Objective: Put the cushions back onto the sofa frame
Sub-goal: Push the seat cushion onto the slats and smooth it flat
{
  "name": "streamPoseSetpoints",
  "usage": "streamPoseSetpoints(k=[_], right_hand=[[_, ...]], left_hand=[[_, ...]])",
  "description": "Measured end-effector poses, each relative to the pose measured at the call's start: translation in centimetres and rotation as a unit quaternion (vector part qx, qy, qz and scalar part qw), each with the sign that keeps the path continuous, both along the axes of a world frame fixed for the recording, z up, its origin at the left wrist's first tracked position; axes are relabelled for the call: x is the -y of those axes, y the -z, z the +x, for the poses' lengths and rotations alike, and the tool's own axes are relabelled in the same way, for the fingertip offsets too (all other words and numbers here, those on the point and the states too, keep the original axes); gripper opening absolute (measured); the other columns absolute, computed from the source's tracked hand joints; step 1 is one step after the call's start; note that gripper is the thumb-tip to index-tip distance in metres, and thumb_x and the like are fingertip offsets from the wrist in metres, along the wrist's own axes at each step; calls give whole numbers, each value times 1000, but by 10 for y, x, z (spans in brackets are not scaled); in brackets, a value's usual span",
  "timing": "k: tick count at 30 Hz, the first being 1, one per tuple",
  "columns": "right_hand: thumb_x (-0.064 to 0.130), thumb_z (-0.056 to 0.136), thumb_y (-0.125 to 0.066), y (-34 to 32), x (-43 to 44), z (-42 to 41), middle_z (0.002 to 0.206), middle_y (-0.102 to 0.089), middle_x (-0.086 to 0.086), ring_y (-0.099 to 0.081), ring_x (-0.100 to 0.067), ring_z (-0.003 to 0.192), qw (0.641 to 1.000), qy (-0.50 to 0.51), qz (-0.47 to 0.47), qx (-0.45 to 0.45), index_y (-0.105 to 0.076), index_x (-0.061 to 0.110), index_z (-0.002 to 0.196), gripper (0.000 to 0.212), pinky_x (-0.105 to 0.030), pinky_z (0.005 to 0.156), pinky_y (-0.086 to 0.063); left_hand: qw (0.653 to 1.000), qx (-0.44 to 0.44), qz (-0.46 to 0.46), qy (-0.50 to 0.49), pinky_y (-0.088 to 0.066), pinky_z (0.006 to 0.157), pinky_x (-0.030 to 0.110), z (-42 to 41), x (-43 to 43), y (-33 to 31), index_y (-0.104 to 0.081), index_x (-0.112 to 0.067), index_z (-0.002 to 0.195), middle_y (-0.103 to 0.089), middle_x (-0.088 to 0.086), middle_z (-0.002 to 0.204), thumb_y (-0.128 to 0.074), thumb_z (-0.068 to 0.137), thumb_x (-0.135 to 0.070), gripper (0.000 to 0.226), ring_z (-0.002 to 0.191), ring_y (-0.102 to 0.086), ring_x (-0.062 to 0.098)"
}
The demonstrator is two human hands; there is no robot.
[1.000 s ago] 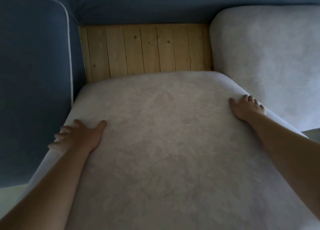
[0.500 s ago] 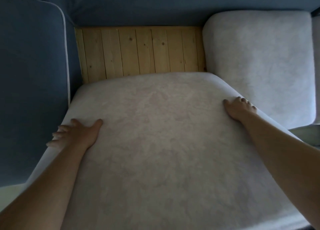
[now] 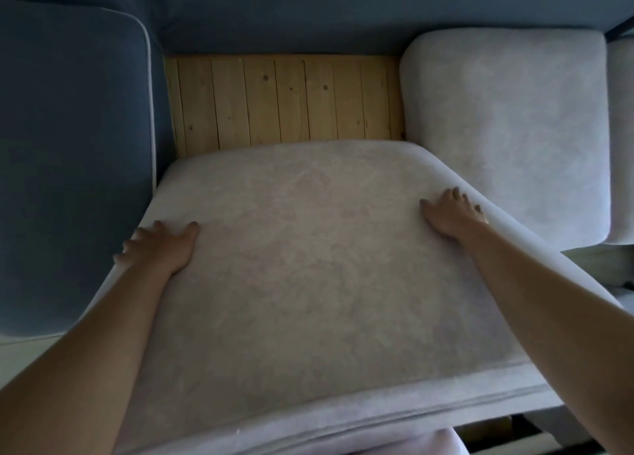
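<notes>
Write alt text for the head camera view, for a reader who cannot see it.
A left hand and a right hand hold a large grey cushion by its side edges, partly covering the sofa's bare wooden slats. A second grey cushion lies on the frame to the right.

The person's left forearm [image 3: 85,334] and right forearm [image 3: 549,300] were bare along all their visible length, slender and smooth, narrowing toward the wrists. The left hand [image 3: 161,249] and right hand [image 3: 453,214] were likewise bare, with slim fingers. At the bottom edge showed a patch of pale lilac-white fabric [image 3: 446,443], though whether it was a garment could not be told.
</notes>
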State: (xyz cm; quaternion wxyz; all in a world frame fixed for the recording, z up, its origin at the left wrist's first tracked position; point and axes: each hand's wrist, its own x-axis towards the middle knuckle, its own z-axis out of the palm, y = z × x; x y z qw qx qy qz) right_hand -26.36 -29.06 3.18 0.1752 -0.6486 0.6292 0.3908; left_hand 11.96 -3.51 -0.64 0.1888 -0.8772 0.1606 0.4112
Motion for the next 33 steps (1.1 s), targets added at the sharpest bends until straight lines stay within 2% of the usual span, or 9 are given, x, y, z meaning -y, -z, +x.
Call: streamPoseSetpoints(k=[6, 10, 12, 15, 19, 24, 27, 29, 33], right_hand=[[59, 100, -18, -9, -17, 5, 164, 0, -11, -5, -24, 151, 995, -60, 74, -25, -4, 5, 156, 79, -44, 122, -8], [55, 102, -19, -22, -22, 31, 164, 5, -6, -1, -22, 152, 993, -107, -2, 53, -1, 9, 157, 73, -41, 123, -5], [55, 102, -15, -20, -49, 37, 165, 2, -6, -1, -21, 152, 986, -138, 74, 50, -2, 10, 157, 73, -41, 123, -5], [55, 102, -19, -19, -27, 48, 165, -2, -8, -5, -23, 151, 984, -79, 158, 31, -6, 8, 156, 72, -43, 122, -8], [54, 103, -18, -29, -36, 60, 165, 2, -6, -2, -21, 151, 990, -88, 69, 81, -3, 11, 157, 71, -40, 122, -4], [53, 103, -25, -22, -21, 76, 160, -19, -13, -23, -26, 146, 985, -56, 155, 41, -19, 2, 152, 70, -38, 117, -21], [51, 104, -20, -24, -26, 90, 165, 3, -7, -1, -21, 151, 983, -93, 115, 108, -3, 9, 156, 70, -38, 121, -6], [54, 103, -13, -18, -55, 88, 164, 9, -4, 4, -20, 151, 968, -141, 197, 73, 3, 13, 157, 70, -40, 121, -3], [56, 102, -16, -18, -16, 120, 164, -7, -7, -15, -24, 149, 976, -35, 207, 60, -12, 9, 155, 71, -35, 117, -15]], left_hand=[[999, -16, 24, -16, -21, 112, 59, 0, -7, -20, -26, -21, 153, -27, 13, 157, -25, 91, -71, 80, 141, -27, 41], [999, -34, 22, -5, -21, 113, 57, 4, -12, -26, -21, -22, 154, -23, 11, 159, -23, 95, -66, 74, 142, -25, 42], [999, -37, 15, 3, -24, 113, 55, 6, -15, -29, -20, -23, 155, -23, 10, 160, -22, 95, -65, 73, 142, -26, 41], [999, -42, 5, 11, -27, 113, 53, 8, -15, -31, -21, -22, 154, -24, 10, 159, -22, 95, -64, 72, 141, -28, 40], [998, -57, -9, 13, -26, 112, 52, 12, -14, -35, -25, -20, 153, -25, 11, 158, -25, 96, -62, 70, 142, -28, 38], [997, -75, -22, 22, -24, 113, 50, 15, -18, -39, -21, -22, 154, -19, 9, 161, -24, 97, -62, 70, 145, -24, 34], [994, -95, -28, 38, -22, 114, 51, 21, -16, -40, -17, -23, 155, -13, 8, 163, -22, 97, -63, 71, 147, -20, 35], [993, -106, -25, 47, -19, 116, 51, 20, -19, -40, -13, -23, 156, -8, 7, 164, -21, 98, -64, 72, 148, -16, 34], [993, -100, -34, 43, -21, 116, 50, 24, -21, -42, -16, -24, 155, -10, 7, 164, -21, 97, -65, 71, 148, -17, 32]])
